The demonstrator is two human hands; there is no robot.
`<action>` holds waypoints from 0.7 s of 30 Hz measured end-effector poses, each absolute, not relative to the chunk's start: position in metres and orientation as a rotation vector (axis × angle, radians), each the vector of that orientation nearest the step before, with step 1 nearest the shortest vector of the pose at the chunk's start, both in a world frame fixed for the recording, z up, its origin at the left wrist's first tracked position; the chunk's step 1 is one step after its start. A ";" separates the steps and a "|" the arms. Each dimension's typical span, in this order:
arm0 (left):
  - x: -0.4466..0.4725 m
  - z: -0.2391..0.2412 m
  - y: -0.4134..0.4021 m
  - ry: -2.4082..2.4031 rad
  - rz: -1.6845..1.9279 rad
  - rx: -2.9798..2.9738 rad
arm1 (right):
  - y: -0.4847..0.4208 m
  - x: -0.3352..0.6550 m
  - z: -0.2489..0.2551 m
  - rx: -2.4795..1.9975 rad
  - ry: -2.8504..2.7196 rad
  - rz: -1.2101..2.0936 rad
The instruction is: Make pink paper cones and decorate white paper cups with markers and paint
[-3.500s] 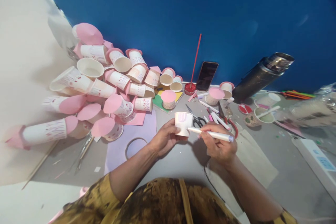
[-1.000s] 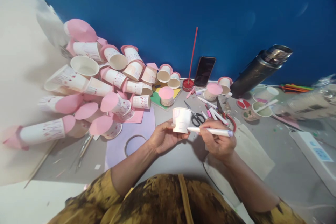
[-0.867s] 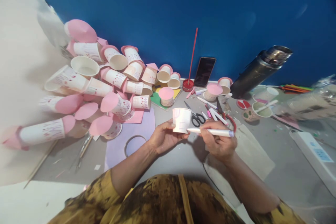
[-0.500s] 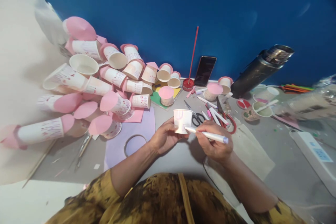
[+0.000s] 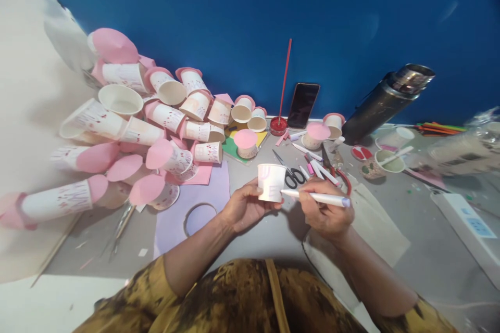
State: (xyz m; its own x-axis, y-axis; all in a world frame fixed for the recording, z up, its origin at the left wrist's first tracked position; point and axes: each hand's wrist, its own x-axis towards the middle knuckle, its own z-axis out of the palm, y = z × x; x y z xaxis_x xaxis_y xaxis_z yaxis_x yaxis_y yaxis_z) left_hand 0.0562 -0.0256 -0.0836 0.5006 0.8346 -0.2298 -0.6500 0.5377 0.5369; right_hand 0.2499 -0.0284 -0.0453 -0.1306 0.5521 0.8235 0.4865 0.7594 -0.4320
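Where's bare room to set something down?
Bare grey tabletop: right, between the beige sheet and long white bar, and lower centre, between the left hand and right hand. Crowded: upper left, with pink-trimmed paper cups; beyond the hands, white markers and black-handled scissors.

Left hand (image 5: 246, 208) partly hidden behind paper cup (image 5: 269, 179), purple markings (image 5: 274, 190) too small to read, contact at pen (image 5: 328, 199) tip unclear, blurred pink cone (image 5: 12, 212) cut by left edge, power strip (image 5: 463, 226) cut by right edge
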 end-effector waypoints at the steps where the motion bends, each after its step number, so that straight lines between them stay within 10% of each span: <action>1: 0.056 -0.083 -0.025 0.503 0.926 0.411 | -0.029 0.250 -0.046 -0.816 -1.750 0.085; 21: 0.059 -0.082 -0.026 0.563 0.974 0.426 | -0.030 0.248 -0.037 -0.802 -1.917 0.180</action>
State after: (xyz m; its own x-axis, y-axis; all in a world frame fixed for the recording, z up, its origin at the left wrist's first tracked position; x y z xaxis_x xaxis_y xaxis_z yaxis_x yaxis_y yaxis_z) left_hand 0.0587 -0.0262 -0.0819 0.4399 0.8617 -0.2529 -0.6497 0.4998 0.5728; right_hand 0.2479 -0.0298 -0.0370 -0.2718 0.6029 0.7501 0.4524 0.7680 -0.4534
